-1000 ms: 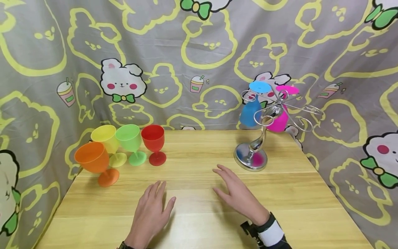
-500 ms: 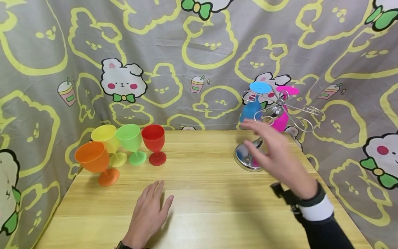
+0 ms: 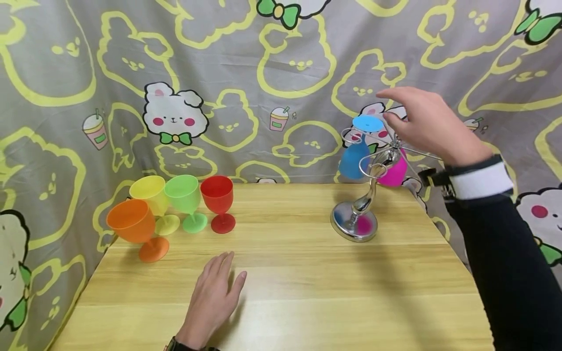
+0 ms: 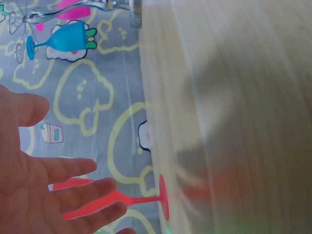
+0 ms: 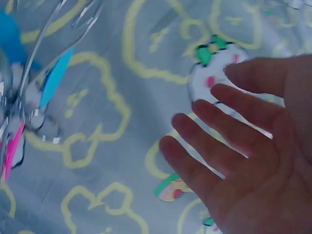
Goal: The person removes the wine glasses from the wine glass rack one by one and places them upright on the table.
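My right hand (image 3: 432,124) is raised over the top of a silver metal goblet rack (image 3: 371,180), fingers extended and holding nothing. Upside down from the rack hang a blue goblet (image 3: 353,158) and a magenta goblet (image 3: 392,171); my right hand covers the magenta one's foot in the head view. In the right wrist view, the blue foot (image 5: 57,78) and magenta foot (image 5: 13,151) show left of the spread fingers. My left hand (image 3: 212,297) is low over the table front with relaxed fingers. Nearest to it stand a red goblet (image 3: 217,192) and an orange goblet (image 3: 131,222).
A yellow goblet (image 3: 149,192) and a green goblet (image 3: 182,192) stand upright between the orange and red ones at the back left of the wooden table (image 3: 281,253). A patterned grey curtain (image 3: 246,58) encloses the table at the back and sides.
My right hand has risen from low over the table, moving right and up past the rack to above its top. My left hand has stayed nearly in place. The goblets have not moved.
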`<action>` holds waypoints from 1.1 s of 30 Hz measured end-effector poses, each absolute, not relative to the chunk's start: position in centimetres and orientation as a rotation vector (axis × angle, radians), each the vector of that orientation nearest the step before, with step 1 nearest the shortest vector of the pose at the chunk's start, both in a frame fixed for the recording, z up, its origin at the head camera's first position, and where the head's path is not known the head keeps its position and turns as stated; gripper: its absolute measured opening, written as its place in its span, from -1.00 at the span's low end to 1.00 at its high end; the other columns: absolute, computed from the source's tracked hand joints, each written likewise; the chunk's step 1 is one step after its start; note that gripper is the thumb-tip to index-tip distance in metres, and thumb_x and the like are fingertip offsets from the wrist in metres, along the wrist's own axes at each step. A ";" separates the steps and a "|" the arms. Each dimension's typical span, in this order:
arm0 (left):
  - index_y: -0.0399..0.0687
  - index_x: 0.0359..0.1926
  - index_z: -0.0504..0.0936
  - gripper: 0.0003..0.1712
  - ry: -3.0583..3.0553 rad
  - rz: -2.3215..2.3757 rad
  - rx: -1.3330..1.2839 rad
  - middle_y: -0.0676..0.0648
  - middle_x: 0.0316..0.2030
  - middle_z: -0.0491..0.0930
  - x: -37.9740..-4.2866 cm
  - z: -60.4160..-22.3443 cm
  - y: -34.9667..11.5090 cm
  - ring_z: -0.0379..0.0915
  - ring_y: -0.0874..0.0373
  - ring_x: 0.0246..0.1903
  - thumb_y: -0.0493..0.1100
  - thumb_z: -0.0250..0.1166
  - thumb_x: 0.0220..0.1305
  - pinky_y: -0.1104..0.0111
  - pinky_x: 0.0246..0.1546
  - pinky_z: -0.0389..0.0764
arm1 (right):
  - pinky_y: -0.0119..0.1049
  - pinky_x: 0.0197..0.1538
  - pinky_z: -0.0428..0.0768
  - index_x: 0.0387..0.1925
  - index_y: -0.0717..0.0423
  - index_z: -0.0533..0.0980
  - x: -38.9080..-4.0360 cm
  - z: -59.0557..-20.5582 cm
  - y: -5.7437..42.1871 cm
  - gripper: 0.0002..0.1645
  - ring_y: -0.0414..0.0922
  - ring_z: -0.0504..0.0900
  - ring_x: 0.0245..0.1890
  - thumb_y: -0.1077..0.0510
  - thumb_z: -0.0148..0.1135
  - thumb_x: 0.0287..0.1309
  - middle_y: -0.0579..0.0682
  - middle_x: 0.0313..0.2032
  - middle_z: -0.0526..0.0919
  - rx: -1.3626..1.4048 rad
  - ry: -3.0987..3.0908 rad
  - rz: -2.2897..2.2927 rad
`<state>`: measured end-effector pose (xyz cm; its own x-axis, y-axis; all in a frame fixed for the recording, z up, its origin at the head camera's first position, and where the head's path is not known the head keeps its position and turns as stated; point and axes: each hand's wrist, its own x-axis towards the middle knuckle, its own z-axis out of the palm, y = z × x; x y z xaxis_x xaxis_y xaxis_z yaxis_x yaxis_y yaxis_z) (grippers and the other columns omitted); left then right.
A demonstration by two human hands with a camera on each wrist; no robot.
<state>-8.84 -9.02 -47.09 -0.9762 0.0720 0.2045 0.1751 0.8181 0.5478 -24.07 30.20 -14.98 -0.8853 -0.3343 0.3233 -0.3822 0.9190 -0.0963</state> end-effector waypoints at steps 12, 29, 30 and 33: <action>-0.27 0.55 0.41 -0.27 -2.779 -0.897 -0.221 -0.33 0.50 0.45 -9.1 -47.0 -8.6 0.33 -0.32 0.51 0.13 0.18 0.63 -0.31 0.46 0.42 | -0.08 -0.24 0.55 0.63 0.30 0.19 -31.8 -14.3 30.7 -0.30 0.14 0.63 -0.27 0.33 -0.13 0.52 0.54 0.49 0.33 0.580 -3.231 -0.085; -0.23 0.52 0.46 -0.33 -2.756 -0.942 -0.249 -0.26 0.46 0.50 -8.8 -47.3 -7.7 0.37 -0.27 0.50 0.09 0.21 0.62 -0.24 0.50 0.41 | -0.17 -0.20 0.51 0.63 0.39 0.10 -36.2 -16.2 30.6 -0.16 0.30 0.46 0.03 0.35 0.05 0.37 0.62 0.44 0.21 0.568 -3.448 -0.100; -0.23 0.52 0.46 -0.33 -2.753 -0.947 -0.252 -0.27 0.46 0.51 -8.8 -47.3 -7.6 0.37 -0.27 0.50 0.08 0.21 0.62 -0.24 0.50 0.41 | -0.14 -0.14 0.55 0.62 0.41 0.11 -36.3 -16.2 30.5 -0.18 0.33 0.44 0.11 0.32 0.08 0.41 0.63 0.45 0.22 0.577 -3.429 -0.129; -0.23 0.52 0.46 -0.34 -2.746 -0.958 -0.268 -0.27 0.46 0.50 -8.8 -47.5 -7.4 0.37 -0.27 0.50 0.08 0.21 0.62 -0.24 0.50 0.41 | 0.05 0.06 0.65 0.59 0.45 0.17 -36.8 -16.4 30.3 -0.24 0.38 0.48 0.19 0.27 0.11 0.48 0.62 0.46 0.27 0.570 -3.379 -0.186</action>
<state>-8.82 -7.45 -47.45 -0.9590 0.0987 0.2656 0.2425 0.7706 0.5894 -36.80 30.29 -16.35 -0.9041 -0.3048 -0.2994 -0.3358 0.9402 0.0568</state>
